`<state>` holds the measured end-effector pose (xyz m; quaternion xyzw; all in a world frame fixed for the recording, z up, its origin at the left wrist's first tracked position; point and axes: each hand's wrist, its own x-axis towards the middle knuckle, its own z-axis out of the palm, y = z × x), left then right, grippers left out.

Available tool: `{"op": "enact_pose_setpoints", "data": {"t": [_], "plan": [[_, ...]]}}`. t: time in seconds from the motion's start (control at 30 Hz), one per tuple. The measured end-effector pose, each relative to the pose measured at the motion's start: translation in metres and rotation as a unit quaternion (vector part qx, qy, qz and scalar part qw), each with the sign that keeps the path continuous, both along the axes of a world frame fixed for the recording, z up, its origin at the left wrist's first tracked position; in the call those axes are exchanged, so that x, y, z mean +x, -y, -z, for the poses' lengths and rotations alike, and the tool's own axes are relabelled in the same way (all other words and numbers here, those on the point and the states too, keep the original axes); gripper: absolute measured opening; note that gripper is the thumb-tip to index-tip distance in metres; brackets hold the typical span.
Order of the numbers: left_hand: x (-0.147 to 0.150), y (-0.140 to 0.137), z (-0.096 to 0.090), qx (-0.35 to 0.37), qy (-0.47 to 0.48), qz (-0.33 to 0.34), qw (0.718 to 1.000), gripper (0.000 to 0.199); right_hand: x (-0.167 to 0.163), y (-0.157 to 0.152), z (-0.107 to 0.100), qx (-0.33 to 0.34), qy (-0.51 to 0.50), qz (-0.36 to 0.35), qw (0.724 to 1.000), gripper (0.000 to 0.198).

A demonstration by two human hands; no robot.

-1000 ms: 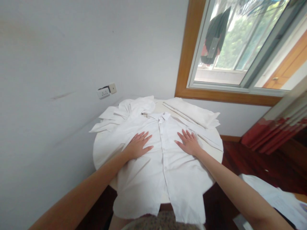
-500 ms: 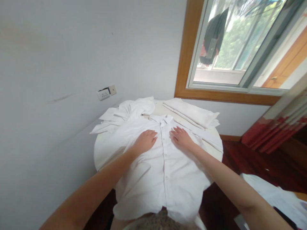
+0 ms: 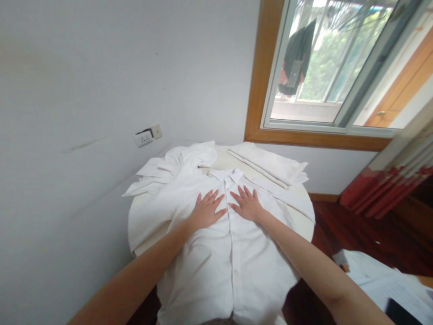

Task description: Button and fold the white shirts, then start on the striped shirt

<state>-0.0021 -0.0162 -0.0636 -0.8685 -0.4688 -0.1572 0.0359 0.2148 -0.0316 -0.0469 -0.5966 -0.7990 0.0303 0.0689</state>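
Observation:
A white button-up shirt [image 3: 216, 266] lies front side up on a round table, its collar toward the wall and its hem hanging over the near edge. My left hand [image 3: 207, 210] rests flat on the shirt's chest, left of the button placket, fingers spread. On the other side of the placket, my right hand [image 3: 246, 203] also lies flat with fingers apart. Neither hand grips the cloth. Both sleeves stretch out sideways over the tabletop, and slight wrinkles run across the lower front.
At the table's back left is a crumpled white garment [image 3: 182, 158]; a folded white cloth [image 3: 270, 162] lies back right. The round table [image 3: 306, 225] stands by a wall with a socket [image 3: 143, 138]. White cloth or paper [image 3: 375, 275] and a dark flat object [image 3: 401, 311] are lower right.
Both hands have come a little down the shirt and inward toward the placket, and their fingers are spread wider. The view has shifted slightly.

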Motion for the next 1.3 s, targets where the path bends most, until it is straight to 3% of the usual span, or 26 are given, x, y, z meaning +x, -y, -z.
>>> {"op": "enact_pose_setpoints", "data": {"t": [0.2,0.33,0.47,0.7,0.87,1.0,1.1,1.2,1.3], "plan": [[0.019,-0.031,-0.019,0.026,0.030,-0.049,0.998,0.045,-0.009,-0.005,-0.003,0.078,-0.029,0.030,0.996,0.052],[0.034,-0.047,-0.014,0.057,0.024,0.005,0.998,0.041,-0.011,-0.020,0.000,0.080,-0.033,0.031,0.996,0.049],[0.035,-0.043,-0.003,0.035,0.005,-0.006,0.999,0.045,-0.007,-0.026,0.006,0.036,-0.013,0.016,0.999,0.055],[0.025,-0.020,0.004,0.010,-0.001,-0.009,1.000,0.050,-0.010,-0.001,0.008,0.044,0.003,0.002,0.999,0.057],[0.022,-0.031,-0.027,-0.057,0.015,0.015,0.998,0.036,-0.012,0.019,0.005,0.073,-0.004,0.011,0.997,0.054],[0.026,-0.064,-0.060,-0.067,0.104,-0.185,0.975,0.028,-0.012,0.008,-0.013,0.070,-0.021,0.024,0.997,0.043],[0.028,-0.082,-0.060,-0.078,0.189,-0.304,0.931,0.033,-0.008,-0.017,-0.029,0.019,-0.028,0.049,0.998,0.034],[0.028,-0.088,-0.046,-0.082,0.226,-0.344,0.908,0.037,-0.002,-0.047,-0.034,0.006,-0.098,0.114,0.989,0.025],[0.029,-0.090,-0.032,-0.056,0.231,-0.343,0.909,0.037,0.003,-0.074,-0.030,0.017,-0.234,0.200,0.951,0.027]]}}
